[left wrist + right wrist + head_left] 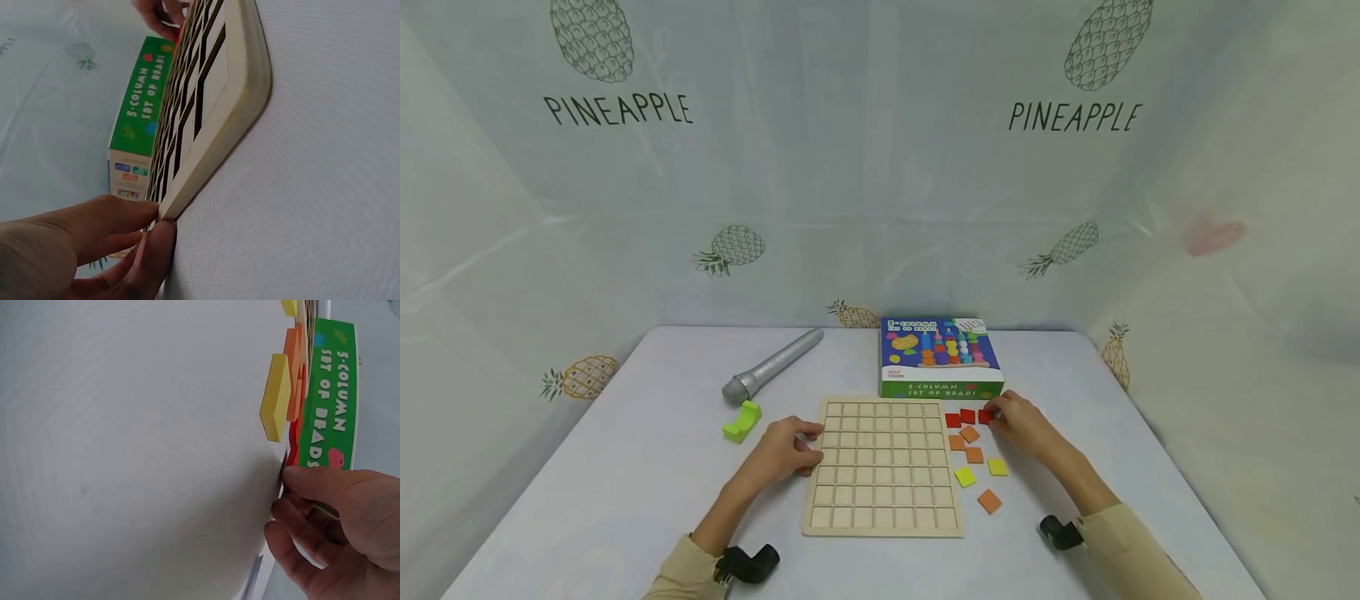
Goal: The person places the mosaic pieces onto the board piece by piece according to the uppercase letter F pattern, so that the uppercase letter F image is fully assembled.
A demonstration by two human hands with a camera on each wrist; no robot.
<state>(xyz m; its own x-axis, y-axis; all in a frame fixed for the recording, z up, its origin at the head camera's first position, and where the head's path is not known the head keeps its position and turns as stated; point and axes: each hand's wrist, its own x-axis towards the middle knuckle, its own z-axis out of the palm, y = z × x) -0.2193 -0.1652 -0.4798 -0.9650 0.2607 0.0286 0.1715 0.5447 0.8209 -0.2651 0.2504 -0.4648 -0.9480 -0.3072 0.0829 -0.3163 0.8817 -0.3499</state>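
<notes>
A wooden grid board [883, 468] lies flat on the table, its square cells bare. My left hand [786, 450] touches the board's left edge with thumb and a fingertip, which the left wrist view shows right at the rim [194, 181]. At the far right corner of the board, my right hand [1018, 423] pinches a red square tile [984, 417], mostly covered by the fingers. Two more red tiles [967, 416] lie just left of it. Several orange tiles [974, 456] and two yellow tiles [997, 467] are scattered along the board's right side.
Behind the board lies a colorful box [942, 390] with a green front side. A silver microphone [775, 365] and a light green curved block [742, 422] are at the back left. A pineapple-print curtain [880, 183] hangs behind the white table [625, 467].
</notes>
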